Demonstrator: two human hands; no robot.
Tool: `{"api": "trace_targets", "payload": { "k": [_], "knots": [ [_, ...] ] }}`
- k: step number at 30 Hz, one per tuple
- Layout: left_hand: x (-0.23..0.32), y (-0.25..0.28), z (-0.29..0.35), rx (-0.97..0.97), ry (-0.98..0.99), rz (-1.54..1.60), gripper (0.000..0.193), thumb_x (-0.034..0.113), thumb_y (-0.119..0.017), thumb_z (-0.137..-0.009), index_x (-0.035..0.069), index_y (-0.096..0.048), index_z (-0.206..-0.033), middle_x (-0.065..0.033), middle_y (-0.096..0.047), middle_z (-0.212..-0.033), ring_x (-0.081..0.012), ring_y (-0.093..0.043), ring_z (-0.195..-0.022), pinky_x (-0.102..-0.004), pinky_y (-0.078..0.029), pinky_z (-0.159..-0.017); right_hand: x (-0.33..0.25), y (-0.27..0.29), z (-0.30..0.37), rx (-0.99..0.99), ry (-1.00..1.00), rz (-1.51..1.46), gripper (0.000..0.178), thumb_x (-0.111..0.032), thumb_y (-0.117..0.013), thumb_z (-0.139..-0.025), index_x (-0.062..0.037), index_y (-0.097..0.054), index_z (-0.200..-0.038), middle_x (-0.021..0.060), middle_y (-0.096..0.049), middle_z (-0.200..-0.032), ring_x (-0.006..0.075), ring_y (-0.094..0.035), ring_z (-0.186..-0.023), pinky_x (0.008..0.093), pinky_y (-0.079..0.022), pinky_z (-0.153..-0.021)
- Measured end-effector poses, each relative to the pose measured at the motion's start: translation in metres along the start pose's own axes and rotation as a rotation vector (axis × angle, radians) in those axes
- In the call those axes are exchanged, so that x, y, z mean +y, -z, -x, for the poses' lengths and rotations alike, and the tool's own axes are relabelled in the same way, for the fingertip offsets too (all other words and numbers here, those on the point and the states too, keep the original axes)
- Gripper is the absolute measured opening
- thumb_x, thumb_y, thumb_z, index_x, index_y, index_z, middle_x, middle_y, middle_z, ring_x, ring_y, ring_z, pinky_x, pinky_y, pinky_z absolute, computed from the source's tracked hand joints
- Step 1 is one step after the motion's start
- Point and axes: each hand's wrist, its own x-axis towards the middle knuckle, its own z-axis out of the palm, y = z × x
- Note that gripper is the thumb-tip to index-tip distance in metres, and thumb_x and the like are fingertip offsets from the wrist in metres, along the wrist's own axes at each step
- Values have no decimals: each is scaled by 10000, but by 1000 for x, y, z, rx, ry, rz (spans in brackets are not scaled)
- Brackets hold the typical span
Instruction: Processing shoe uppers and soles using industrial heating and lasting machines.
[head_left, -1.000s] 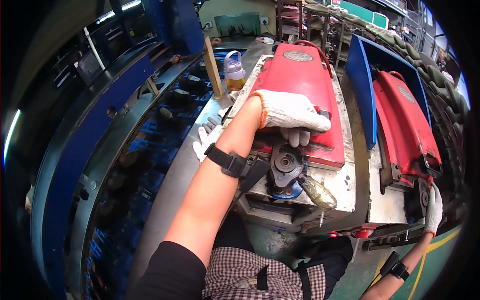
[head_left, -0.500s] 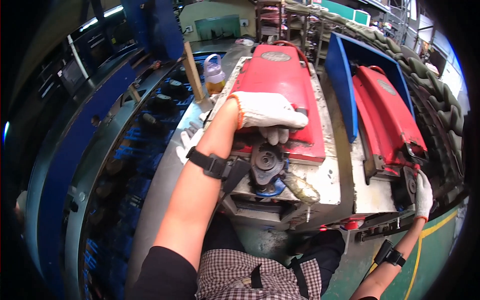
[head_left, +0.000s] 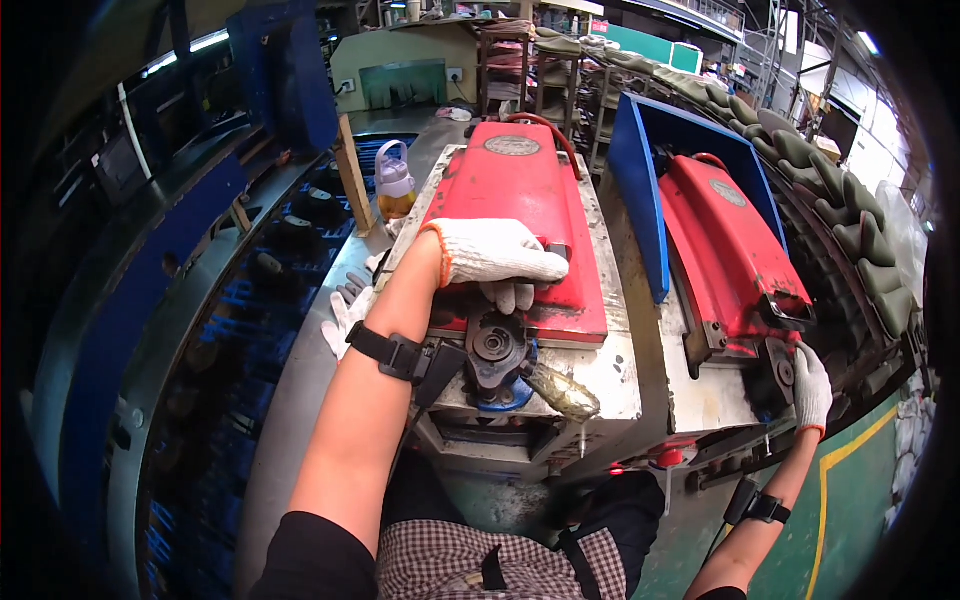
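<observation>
My left hand (head_left: 500, 254) curls over the near end of a long red cover (head_left: 508, 193) pointing away; its grip I cannot tell

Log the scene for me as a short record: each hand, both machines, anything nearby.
Left hand: white-gloved hand at the front of the left red machine cover, fingers curled; grip contents hidden
Right hand: white-gloved hand at the black round-hubbed fitting below the right red machine cover
Left machine front: wrapped handle, touched by neither hand
Right machine guard: blue panel
Behind left forearm: white glove
Farther back: lavender-lidded bottle, upright
</observation>
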Motion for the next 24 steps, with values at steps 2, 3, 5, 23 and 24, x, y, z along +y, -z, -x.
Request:
{"api": "trace_targets", "payload": {
  "k": [2,3,5,23,24],
  "knots": [
    [4,-3,-1,0,-4,9,415,442,-649,-1015,37,-725,-966,-74,-763,-836,-138,-699,-622,-272,-563,-600,3,-3,3,10,3,-16,482,-461,-483,-1030,-175,-665,-1373,163,-692,-1315,375,-643,-1227,445,-499,-1015],
    [4,-4,-1,7,-3,27,412,432,-642,-1021,33,-725,-962,-74,-761,-829,-138,-698,-620,-271,-561,-596,5,-3,4,18,14,-29,485,-467,-484,-1030,-174,-666,-1370,167,-692,-1308,376,-644,-1224,447,-499,-1014],
    [6,-6,-2,27,12,18,410,415,-636,-1031,24,-723,-949,-71,-757,-807,-131,-691,-611,-268,-559,-589,2,-6,2,24,12,-36,498,-497,-496,-1026,-170,-674,-1357,184,-701,-1266,391,-649,-1199,455,-510,-989],
    [129,-184,-95,259,-839,-910,597,308,-732,-828,25,-582,-1332,-185,-618,-1237,-380,-620,-1155,-469,-522,-987,-63,41,123,-262,120,-22,574,-504,-572,-993,-161,-569,-1454,218,-744,-1041,418,-725,-913,474,-571,-824],
    [133,-188,-103,260,-842,-955,619,295,-744,-813,22,-572,-1341,-190,-611,-1234,-382,-618,-1153,-469,-524,-982,-57,44,121,-263,113,-17,574,-504,-572,-993,-161,-569,-1454,218,-744,-1041,418,-725,-913,474,-571,-824]
  ]
}}
